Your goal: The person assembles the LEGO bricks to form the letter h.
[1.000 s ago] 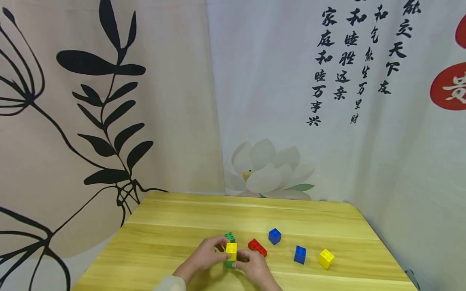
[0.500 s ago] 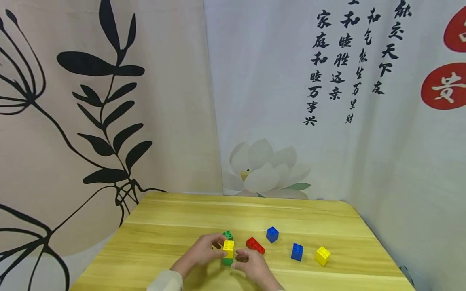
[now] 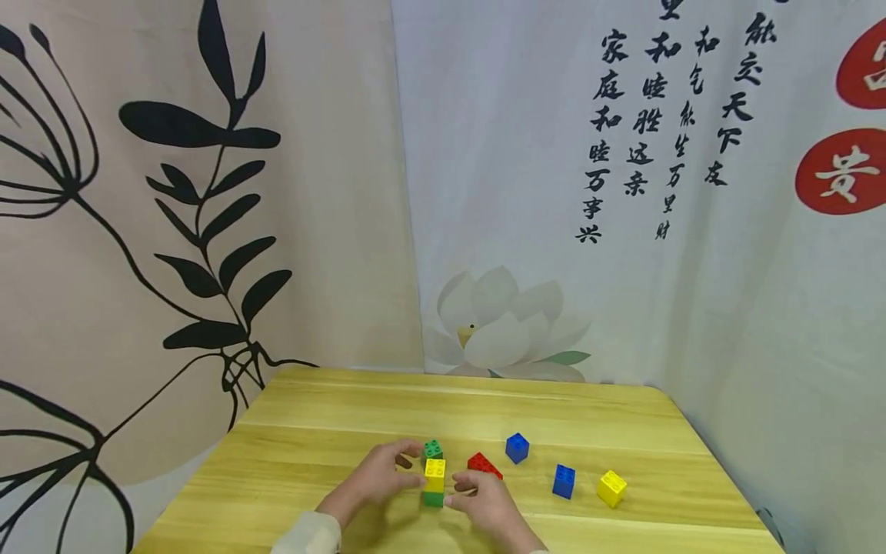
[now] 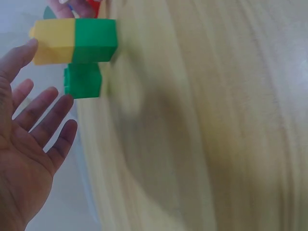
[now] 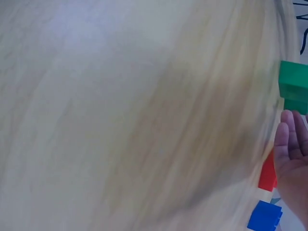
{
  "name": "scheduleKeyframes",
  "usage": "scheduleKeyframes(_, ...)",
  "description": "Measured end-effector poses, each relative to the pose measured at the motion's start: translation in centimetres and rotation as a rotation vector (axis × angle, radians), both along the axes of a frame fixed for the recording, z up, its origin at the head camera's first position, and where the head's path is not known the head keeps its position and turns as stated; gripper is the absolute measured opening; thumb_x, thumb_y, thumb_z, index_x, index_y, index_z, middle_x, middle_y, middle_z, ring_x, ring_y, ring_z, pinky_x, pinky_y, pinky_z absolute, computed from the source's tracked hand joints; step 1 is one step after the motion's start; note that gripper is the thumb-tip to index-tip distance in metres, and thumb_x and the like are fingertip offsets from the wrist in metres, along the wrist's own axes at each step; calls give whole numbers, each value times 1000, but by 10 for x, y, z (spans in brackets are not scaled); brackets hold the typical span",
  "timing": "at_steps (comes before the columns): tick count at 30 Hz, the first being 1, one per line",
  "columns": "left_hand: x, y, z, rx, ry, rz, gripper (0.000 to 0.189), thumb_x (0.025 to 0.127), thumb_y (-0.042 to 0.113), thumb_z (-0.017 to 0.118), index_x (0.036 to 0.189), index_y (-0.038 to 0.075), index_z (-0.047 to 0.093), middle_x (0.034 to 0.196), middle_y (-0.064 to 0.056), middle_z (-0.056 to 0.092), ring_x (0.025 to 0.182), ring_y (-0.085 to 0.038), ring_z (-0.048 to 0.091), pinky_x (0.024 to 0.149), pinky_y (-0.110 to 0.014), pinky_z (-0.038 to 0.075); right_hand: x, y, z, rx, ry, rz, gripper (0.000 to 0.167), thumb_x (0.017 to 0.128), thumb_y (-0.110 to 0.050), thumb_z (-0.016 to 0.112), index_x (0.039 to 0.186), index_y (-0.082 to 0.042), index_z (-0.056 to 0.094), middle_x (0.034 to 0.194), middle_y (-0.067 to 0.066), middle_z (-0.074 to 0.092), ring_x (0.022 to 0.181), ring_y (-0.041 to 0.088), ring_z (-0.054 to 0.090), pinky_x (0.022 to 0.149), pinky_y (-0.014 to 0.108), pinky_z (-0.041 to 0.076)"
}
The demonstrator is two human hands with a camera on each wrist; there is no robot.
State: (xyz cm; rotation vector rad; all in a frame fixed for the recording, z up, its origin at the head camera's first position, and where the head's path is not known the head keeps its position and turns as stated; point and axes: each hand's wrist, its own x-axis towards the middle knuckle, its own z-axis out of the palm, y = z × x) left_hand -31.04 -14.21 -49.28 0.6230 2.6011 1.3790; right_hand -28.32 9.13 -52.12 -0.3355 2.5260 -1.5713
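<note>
On the wooden table, a yellow toy brick (image 3: pixel 434 475) sits upright on top of a green toy brick (image 3: pixel 433 499), forming a small tower. Just behind it stands another green brick (image 3: pixel 432 449), also seen as the green block (image 4: pixel 84 81) in the left wrist view. My left hand (image 3: pixel 382 475) is at the tower's left with fingers spread, its thumb tip right at the yellow brick's edge. To the right, my right hand (image 3: pixel 488 504) has loosely bent fingers and holds nothing; a narrow gap separates it from the tower in the head view.
A red brick (image 3: pixel 484 463) lies behind the right hand, partly covered by it. Farther right are two blue bricks, one at the back (image 3: pixel 517 448) and one nearer (image 3: pixel 564 482), and a yellow brick (image 3: pixel 612 488). A printed curtain (image 3: pixel 346 192) hangs behind the table (image 3: pixel 332 415).
Both hands have drawn apart from the tower, the left to the left and the right slightly to the right, letting go of the bricks. The yellow brick stays on the green one.
</note>
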Motion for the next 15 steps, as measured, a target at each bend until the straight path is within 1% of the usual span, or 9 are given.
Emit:
scheduleKeyframes(4,-4,2,11,-2,35,21,54,87,28,78,133,6,59,125,-18,62,108,-34,59,89,-55,49,-1,7,9,10,70,-35,39,88,-22,77,118,1,68,106,12,69,92,24,62,78,45,54)
scheduleKeyframes(7,-7,7,21,-18,55,28,53,89,32,75,134,9,58,125,-14,62,111,-32,58,90,-55,49,-3,16,18,27,146,-90,37,88,-23,77,115,0,70,102,8,70,90,21,62,76,41,54)
scheduleKeyframes(10,-10,13,31,-11,68,21,54,92,36,72,136,10,57,126,-11,62,113,-32,57,90,-54,48,-7,26,28,38,212,-173,33,88,-25,77,113,-3,71,97,2,70,87,18,62,73,36,54)
scheduleKeyframes(12,-11,18,38,-1,76,18,54,92,38,71,137,10,57,127,-10,61,113,-32,57,90,-54,48,-9,34,35,44,241,-242,30,88,-24,77,112,-6,72,95,0,69,85,16,62,72,33,54)
scheduleKeyframes(15,-13,25,48,19,94,17,53,93,36,70,137,11,57,128,-10,61,115,-33,56,91,-53,48,-12,47,45,38,265,-340,28,89,-22,76,113,-8,72,95,-1,69,85,14,62,69,28,53)
